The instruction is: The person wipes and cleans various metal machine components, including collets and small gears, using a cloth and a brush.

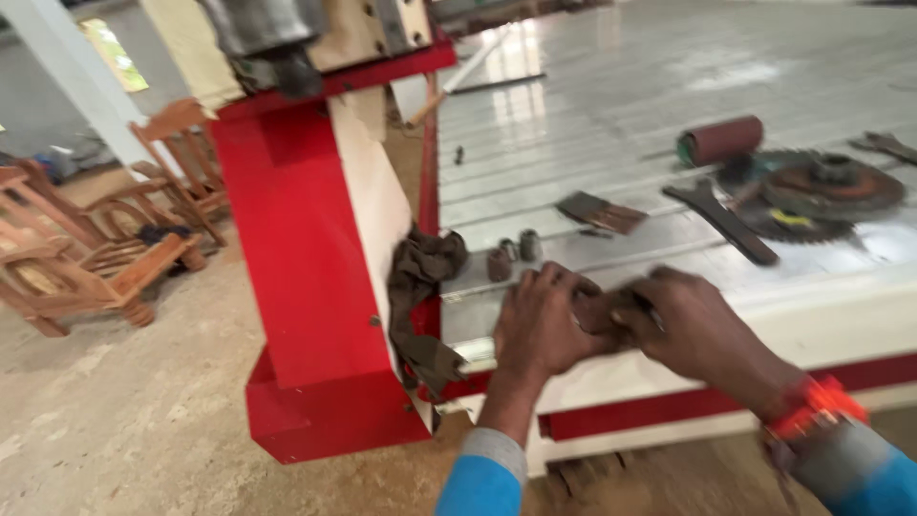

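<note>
Both hands meet at the near edge of the grey slatted machine table (669, 86), just right of the red upright frame (306, 268). The left hand (540, 325) is curled and pressed down on the table's lip, and the right hand (693, 330) closes around a small dark tool (611, 311) held between the two. Motion blur hides most of the tool, so I cannot tell its exact kind. As far as it shows, its long axis runs roughly left to right along the table edge, with one end tucked under the left hand's fingers. In my judgement, a firm grip from both sides, kept low against the edge, suits this work best. A dark rag (425, 287) hangs beside the left hand. Two small metal collets (511, 256) stand just beyond the knuckles. A flat wrench (721, 220), a sandpaper roll (721, 140) and round saw blades (817, 196) lie farther back.
</note>
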